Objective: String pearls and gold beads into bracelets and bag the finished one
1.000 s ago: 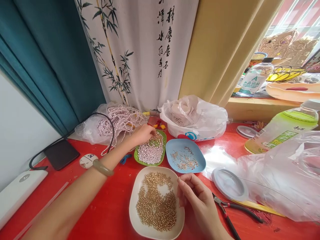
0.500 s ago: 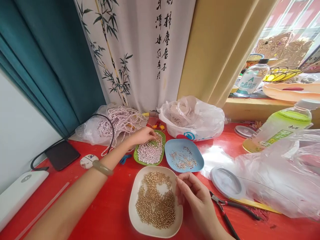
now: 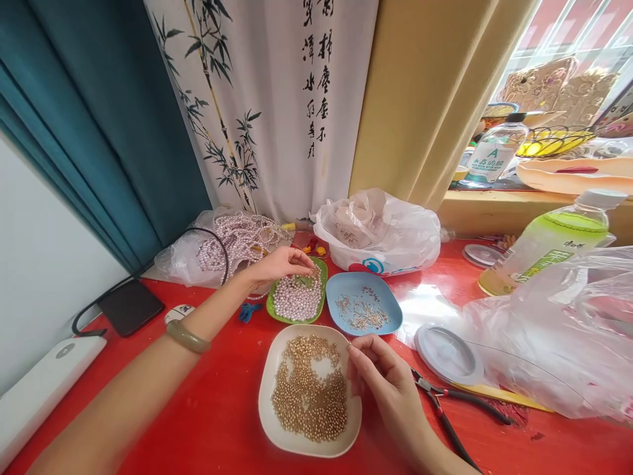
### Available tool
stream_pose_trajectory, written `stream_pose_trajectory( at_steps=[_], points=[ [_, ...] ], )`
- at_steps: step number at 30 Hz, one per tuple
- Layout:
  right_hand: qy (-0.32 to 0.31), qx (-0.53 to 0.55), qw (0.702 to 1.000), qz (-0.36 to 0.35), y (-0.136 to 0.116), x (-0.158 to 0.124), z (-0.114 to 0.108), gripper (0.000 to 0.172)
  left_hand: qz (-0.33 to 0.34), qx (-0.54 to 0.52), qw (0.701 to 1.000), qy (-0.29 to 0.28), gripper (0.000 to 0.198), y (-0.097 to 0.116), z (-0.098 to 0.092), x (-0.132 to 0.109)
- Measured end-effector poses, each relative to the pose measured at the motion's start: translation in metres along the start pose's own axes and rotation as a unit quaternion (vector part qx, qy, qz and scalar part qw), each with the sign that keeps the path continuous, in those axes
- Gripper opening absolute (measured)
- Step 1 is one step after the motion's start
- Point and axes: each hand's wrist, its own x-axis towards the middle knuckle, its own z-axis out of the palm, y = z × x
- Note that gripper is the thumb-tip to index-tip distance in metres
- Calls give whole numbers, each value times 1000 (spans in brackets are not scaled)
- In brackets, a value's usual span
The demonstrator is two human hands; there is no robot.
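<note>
My left hand [image 3: 287, 264], with a jade-coloured bangle [image 3: 188, 336] on the wrist, reaches over the far end of a green tray [image 3: 324, 290]. Its fingers are drawn together by the tray's far edge; what they hold, if anything, is too small to tell. Pale pink pearl beads [image 3: 297, 300] fill much of that tray. At the right rim of a cream tray [image 3: 267, 422], thumb and forefinger of my right hand [image 3: 383, 376] are pinched on a tiny gold-coloured thing. Small gold beads [image 3: 311, 402] are spread in the cream tray. A blue tray [image 3: 341, 284] contains thin metal pins.
Pliers [image 3: 435, 392] and a spool of wire [image 3: 448, 353] lie right of my right hand. Behind are a plastic bag [image 3: 378, 231] and pearl strands [image 3: 237, 241]. A drink bottle [image 3: 554, 244] stands right, beside crumpled plastic [image 3: 554, 343]. A phone [image 3: 131, 307] lies left.
My left hand has moved slightly right over the green tray, and its fingers are more stretched out. My right hand keeps its pinch at the cream tray's rim. The view has shifted a little.
</note>
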Motion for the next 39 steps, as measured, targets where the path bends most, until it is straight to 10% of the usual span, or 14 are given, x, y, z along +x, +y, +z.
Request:
stream_pose_trajectory(
  at_steps=[13, 25, 39],
  points=[
    [5, 1, 1000, 6, -3, -1, 1, 18, -27, 26, 999, 14, 17, 0, -9, -3],
    [4, -6, 1000, 2, -2, -1, 0, 20, -88, 231, 960, -130, 12, -10, -42, -63],
    [-4, -5, 1000, 5, 0, 0, -2, 21, 15, 319, 948, 19, 17, 4, -28, -25]
  ],
)
